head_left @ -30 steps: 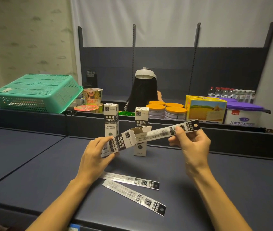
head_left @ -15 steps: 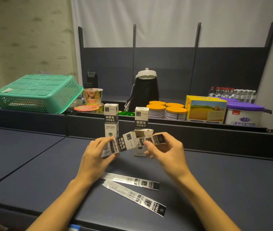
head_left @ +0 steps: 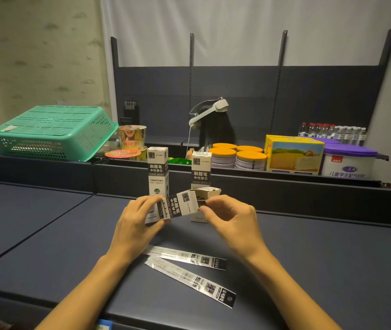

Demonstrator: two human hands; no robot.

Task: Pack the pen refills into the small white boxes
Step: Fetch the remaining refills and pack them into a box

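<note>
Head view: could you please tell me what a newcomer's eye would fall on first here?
Centre frame, the left hand grips an open white box while the right hand works at its mouth. Two refill packets lie on the table just below, and a green basket sits upside down on the ledge at far left.

1. The left hand covered the lower end of the held box.
2. The refill packet's end at the box mouth was mostly hidden by the right hand.
3. The second standing box was partly screened by both.
4. Print on the loose packets was too small to read.
</note>
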